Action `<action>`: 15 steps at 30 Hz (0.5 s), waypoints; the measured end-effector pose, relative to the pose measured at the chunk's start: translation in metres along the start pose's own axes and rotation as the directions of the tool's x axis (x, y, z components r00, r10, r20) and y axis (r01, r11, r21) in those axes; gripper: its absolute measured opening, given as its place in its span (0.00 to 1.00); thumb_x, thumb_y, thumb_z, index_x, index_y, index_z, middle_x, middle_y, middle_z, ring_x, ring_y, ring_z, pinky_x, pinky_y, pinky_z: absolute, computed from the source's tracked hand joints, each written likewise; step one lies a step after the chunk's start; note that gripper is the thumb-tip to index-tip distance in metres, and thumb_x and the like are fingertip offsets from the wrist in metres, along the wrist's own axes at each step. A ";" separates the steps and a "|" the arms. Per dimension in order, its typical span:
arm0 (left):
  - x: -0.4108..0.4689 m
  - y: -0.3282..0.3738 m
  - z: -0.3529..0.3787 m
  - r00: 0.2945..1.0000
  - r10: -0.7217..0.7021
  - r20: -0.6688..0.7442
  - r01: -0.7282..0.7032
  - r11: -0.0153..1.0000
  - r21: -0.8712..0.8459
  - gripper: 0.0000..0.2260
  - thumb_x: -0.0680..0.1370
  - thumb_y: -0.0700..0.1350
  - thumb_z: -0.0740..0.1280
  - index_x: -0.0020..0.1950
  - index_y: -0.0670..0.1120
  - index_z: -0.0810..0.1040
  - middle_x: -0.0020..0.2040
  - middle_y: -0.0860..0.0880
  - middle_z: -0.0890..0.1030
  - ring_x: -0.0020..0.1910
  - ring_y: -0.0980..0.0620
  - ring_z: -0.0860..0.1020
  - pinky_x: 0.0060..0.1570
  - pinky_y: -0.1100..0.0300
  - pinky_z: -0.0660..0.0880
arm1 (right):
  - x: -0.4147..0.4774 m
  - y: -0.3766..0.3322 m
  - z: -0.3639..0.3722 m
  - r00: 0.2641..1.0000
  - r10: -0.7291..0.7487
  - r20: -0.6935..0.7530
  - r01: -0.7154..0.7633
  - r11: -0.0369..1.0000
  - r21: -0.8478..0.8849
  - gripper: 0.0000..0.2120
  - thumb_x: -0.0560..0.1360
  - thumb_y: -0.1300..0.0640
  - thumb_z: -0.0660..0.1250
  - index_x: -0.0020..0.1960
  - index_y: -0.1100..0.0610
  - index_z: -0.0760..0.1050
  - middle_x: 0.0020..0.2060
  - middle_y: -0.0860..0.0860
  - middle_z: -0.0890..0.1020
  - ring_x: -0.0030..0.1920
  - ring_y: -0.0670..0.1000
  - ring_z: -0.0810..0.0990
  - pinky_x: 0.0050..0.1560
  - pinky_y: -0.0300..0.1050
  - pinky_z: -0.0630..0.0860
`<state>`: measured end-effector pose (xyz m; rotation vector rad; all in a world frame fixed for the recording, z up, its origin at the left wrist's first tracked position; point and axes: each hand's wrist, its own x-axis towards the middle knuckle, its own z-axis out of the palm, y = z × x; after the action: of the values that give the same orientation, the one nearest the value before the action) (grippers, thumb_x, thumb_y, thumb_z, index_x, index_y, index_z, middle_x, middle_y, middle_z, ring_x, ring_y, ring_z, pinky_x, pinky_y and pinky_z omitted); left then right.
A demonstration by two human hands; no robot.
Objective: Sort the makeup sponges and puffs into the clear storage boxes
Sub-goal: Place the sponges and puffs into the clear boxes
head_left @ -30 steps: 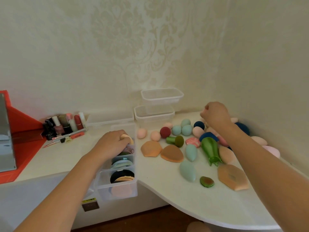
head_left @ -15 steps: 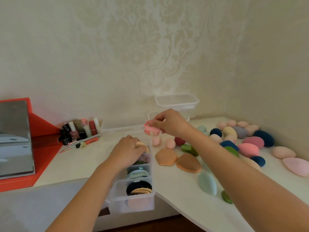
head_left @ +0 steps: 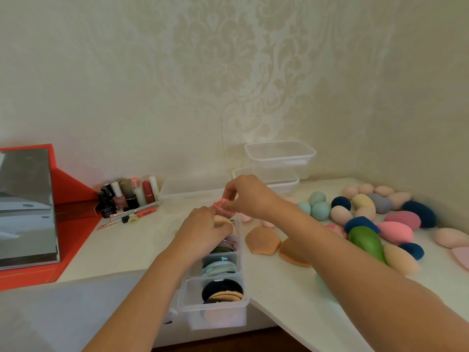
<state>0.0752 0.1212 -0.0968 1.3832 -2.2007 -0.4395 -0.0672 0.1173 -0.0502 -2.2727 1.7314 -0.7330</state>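
A long clear divided box lies on the white table, its compartments holding flat puffs in dark, tan, blue and green. Over its far end, my right hand pinches a pink-and-white puff. My left hand rests on the far compartment, pressing a tan puff under its fingers. Many loose sponges lie to the right: teal eggs, a green one, navy and pink ones. Two tan flat puffs lie beside the box.
Two empty clear boxes are stacked against the back wall. Nail polish bottles and lip products stand at the back left. A red stand with a mirror fills the left side. The table's curved front edge runs below the box.
My right hand picked a pink-and-white puff from the pile on the right and carried it left, down to the box's far end beside my left hand. The view shifted left.
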 end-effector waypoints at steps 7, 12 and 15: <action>0.001 0.001 0.000 0.999 -0.039 -0.011 0.039 0.997 0.065 0.09 0.73 0.50 0.65 0.49 0.46 0.77 0.45 0.50 0.75 0.47 0.52 0.73 0.43 0.58 0.68 | -0.008 -0.001 -0.013 0.989 -0.004 -0.148 0.026 0.989 0.142 0.08 0.73 0.53 0.70 0.48 0.54 0.84 0.30 0.51 0.82 0.28 0.44 0.78 0.37 0.41 0.75; 0.000 0.004 -0.001 0.999 -0.048 -0.023 0.049 0.998 0.040 0.09 0.73 0.49 0.66 0.50 0.47 0.78 0.46 0.50 0.76 0.47 0.52 0.73 0.42 0.59 0.67 | -0.012 0.000 -0.014 0.992 0.004 -0.124 0.025 0.973 0.228 0.11 0.72 0.48 0.71 0.44 0.55 0.83 0.35 0.50 0.83 0.37 0.51 0.81 0.43 0.46 0.76; -0.002 0.005 -0.002 0.997 -0.068 -0.035 0.069 0.997 0.029 0.08 0.72 0.49 0.67 0.46 0.45 0.78 0.43 0.49 0.78 0.43 0.50 0.75 0.41 0.55 0.71 | -0.011 0.005 -0.009 0.994 -0.050 -0.094 0.057 0.996 0.071 0.05 0.73 0.60 0.68 0.48 0.58 0.81 0.41 0.55 0.83 0.38 0.49 0.78 0.44 0.44 0.75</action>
<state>0.0736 0.1251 -0.0931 1.4750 -2.1466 -0.4057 -0.0775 0.1276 -0.0476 -2.2776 1.6580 -0.9106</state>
